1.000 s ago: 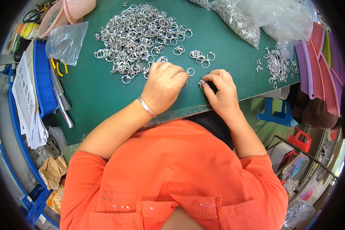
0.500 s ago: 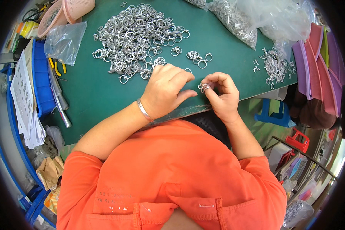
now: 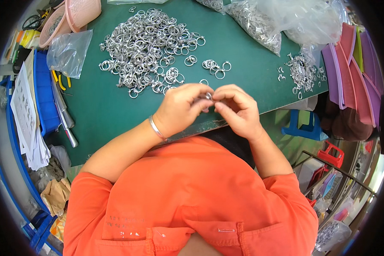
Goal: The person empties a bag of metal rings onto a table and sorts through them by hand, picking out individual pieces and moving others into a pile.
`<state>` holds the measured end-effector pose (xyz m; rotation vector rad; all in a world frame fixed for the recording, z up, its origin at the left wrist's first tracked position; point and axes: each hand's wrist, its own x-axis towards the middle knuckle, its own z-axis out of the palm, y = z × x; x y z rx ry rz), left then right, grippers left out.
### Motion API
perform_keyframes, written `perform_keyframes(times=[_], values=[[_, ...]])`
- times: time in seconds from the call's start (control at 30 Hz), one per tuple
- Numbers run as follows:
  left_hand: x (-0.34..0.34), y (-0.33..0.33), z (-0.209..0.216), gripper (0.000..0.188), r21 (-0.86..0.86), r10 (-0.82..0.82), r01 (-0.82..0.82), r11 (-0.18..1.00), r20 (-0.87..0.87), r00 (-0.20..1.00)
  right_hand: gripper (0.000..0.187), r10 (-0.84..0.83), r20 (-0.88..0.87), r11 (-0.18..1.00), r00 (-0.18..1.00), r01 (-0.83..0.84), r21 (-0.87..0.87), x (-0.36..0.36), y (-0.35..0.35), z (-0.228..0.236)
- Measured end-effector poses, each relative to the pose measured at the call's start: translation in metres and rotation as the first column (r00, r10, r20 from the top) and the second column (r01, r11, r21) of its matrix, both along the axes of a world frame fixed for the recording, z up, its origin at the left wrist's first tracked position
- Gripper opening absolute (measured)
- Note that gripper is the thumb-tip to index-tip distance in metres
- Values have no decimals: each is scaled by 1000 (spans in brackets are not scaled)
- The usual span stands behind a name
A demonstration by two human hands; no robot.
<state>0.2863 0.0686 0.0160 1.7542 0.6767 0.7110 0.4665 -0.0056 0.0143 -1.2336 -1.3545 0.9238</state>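
Observation:
Close to the table's near edge, my two hands meet fingertip to fingertip. Between the thumb and fingers of my left hand point(image 3: 181, 104) a small silvery metal ring point(image 3: 208, 96) shows. My right hand point(image 3: 239, 109) pinches at the ring's other side, and its fingertips partly hide the piece. A bit of metal also peeks out below the left fingers, too blurred to make out. Just beyond the hands a loose ring point(image 3: 204, 82) lies on the green table. Farther off are a small cluster of rings point(image 3: 219, 68) and a large heap of metal rings point(image 3: 145, 47).
Smaller metal parts point(image 3: 303, 72) lie at the right, below a clear bag of parts point(image 3: 258, 27). On the left are a blue bin point(image 3: 47, 91), yellow-handled pliers point(image 3: 60, 80), an empty-looking clear bag point(image 3: 70, 53) and pink baskets point(image 3: 83, 15). A blue stool point(image 3: 303, 126) stands right of the table.
My right hand has moved left, bringing the metal piece to my left hand. The left thumb and fingers, apart before, have closed on it. The view has shifted slightly.

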Motion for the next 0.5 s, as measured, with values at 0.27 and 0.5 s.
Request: perform_keyframes(times=[0.27,0.5], values=[[0,24,19,18,-649,216,-138,748,41,976,19,-285,660,958,695,223,179,19,47,-11],[1,41,22,15,-446,162,-216,869,-156,974,15,-382,-503,904,775,201,-377,36,43,-10]])
